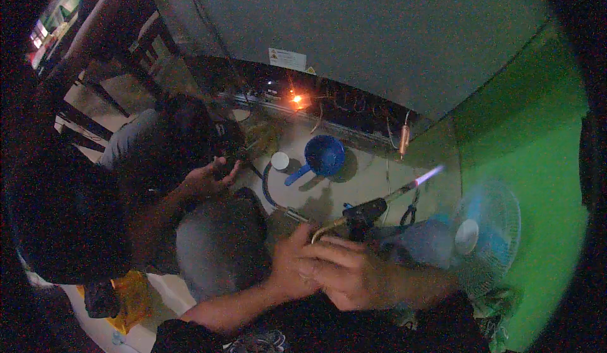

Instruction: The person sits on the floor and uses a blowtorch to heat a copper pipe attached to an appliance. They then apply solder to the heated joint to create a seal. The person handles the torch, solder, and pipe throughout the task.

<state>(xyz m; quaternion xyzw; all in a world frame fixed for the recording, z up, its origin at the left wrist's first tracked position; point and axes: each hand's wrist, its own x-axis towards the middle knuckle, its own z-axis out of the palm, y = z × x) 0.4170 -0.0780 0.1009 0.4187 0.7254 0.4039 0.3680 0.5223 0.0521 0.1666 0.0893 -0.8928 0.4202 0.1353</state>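
My left hand (288,263) and my right hand (354,271) are clasped together low in the middle of the view, both closed around the lower end of a gas torch (362,214). The torch has a bent brass tube and a black body. Its nozzle points up and to the right, and a blue-violet flame (430,175) burns at the tip. What lies under my fingers is hidden. A copper cylinder (403,139) hangs on thin pipes just beyond the flame, apart from it.
Another person crouches at the left with a hand (208,177) raised near a dark machine base. A blue scoop (322,156) and a white lid (279,160) lie on the floor. A blue fan (487,233) stands by the green wall (537,163). An orange glow (296,99) shows farther back.
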